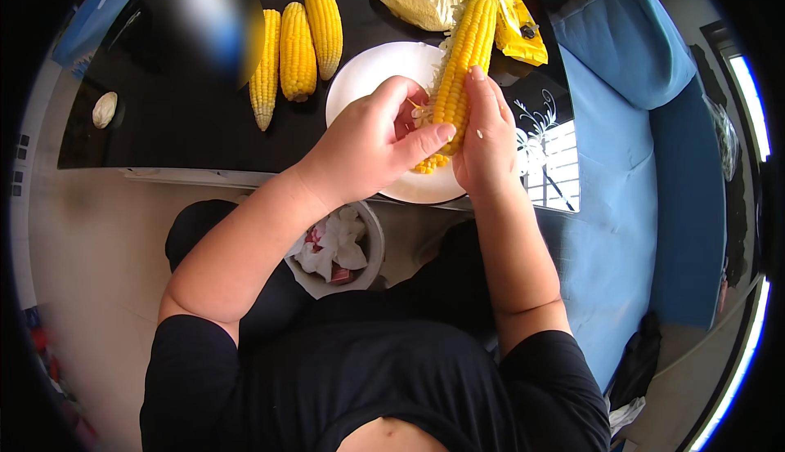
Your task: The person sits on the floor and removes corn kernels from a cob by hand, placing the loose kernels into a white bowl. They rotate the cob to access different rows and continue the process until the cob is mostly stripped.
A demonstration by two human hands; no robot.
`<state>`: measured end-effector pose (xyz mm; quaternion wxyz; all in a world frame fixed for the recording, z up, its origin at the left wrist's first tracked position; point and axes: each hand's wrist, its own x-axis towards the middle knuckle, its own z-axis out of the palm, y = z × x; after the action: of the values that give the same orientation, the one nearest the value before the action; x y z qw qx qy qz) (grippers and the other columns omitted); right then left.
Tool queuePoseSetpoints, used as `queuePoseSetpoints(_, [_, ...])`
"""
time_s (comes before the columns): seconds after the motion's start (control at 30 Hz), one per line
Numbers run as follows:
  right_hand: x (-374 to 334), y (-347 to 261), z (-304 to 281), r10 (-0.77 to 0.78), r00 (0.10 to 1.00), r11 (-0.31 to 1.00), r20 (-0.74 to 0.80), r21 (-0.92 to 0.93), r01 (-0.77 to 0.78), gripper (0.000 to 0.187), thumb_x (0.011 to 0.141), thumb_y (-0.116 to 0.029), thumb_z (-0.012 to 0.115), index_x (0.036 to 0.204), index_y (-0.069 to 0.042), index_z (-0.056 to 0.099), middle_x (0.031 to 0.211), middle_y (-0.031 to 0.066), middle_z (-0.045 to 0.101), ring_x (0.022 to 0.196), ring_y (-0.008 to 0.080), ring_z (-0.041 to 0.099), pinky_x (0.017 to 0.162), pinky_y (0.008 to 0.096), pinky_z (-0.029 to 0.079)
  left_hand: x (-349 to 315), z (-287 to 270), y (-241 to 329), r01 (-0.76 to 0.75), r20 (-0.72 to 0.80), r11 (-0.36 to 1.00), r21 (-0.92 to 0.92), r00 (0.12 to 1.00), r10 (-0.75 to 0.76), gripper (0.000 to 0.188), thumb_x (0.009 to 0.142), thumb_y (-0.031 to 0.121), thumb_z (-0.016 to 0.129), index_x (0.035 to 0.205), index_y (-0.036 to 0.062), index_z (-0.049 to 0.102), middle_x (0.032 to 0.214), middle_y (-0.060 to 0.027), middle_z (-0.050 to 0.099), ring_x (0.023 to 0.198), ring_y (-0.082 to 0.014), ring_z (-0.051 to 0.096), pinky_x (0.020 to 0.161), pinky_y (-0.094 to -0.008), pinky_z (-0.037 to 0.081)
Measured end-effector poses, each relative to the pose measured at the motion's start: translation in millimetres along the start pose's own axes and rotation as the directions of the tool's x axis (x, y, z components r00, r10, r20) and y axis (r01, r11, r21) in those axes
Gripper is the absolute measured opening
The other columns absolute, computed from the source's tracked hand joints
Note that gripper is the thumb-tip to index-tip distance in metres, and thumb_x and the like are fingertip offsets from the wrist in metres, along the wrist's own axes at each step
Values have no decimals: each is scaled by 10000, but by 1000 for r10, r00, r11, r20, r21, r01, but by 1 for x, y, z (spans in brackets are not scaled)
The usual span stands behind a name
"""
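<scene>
Held corn: long yellow ear of corn [464, 60], pale along its left edge, tilted above the round white plate [350, 80].
Left hand [384, 133]: thumb on the ear's near end, fingers curled against its left side.
Right hand [488, 129]: fingers gripping its right side.
Left of plate: three whole yellow ears [297, 51] on the glossy black table [180, 137].

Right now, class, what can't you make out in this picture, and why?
1. Head view: the middle of the plate, covered by the left hand, right hand and corn.
2. Head view: the object at the table's upper left, blurred.
3. Head view: the bin's left side, behind the left forearm.
</scene>
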<state>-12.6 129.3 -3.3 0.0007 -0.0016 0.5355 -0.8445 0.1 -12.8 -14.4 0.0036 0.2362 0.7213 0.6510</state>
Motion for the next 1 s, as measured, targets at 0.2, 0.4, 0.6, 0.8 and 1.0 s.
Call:
queuePoseSetpoints(0.2, [3,-2,-4,31,999,995,-22,100,-28,271,921,-251,459,1036,-11,510,889,64,569,774,135,558,688,265,469,3,-3,-3,7,9,999,-37,1000,-7,279,860,173,564,1000,-40,452,850,-186,591,721,-219,611,640,-302,480])
queuePoseSetpoints(0.4, [2,3,-5,-14,999,999,49,37,12,265,919,-247,467,1036,-14,511,891,61,568,783,127,551,698,262,460,2,-3,-1,119,101,992,-43,988,-114,260,900,83,478,1119,-45,415,980,-95,540,881,-108,538,779,-247,459])
queuePoseSetpoints(0.6, [0,3,3,-55,998,997,23,-55,56,265,928,-269,446,1011,-23,498,851,13,525,748,72,490,659,216,415,1,-5,4,130,98,988,78,986,-137,272,882,44,447,1134,-50,413,980,-117,555,887,-124,547,790,-258,458])
queuePoseSetpoints(0.8, [1,4,-6,-25,999,1000,37,-17,26,282,926,-252,463,1083,-19,486,932,51,558,816,115,545,735,258,451,0,-5,6,74,50,979,188,995,-84,268,886,41,396,1137,-49,418,989,-122,562,882,-125,548,780,-253,456])
queuePoseSetpoints(1.0, [1,3,-4,-64,998,997,30,-37,65,281,927,-254,459,1065,-12,494,912,66,569,802,129,560,727,263,465,1,-5,6,122,82,991,-50,990,-117,249,917,75,387,1134,-39,431,1020,-111,545,887,-110,532,780,-242,448])
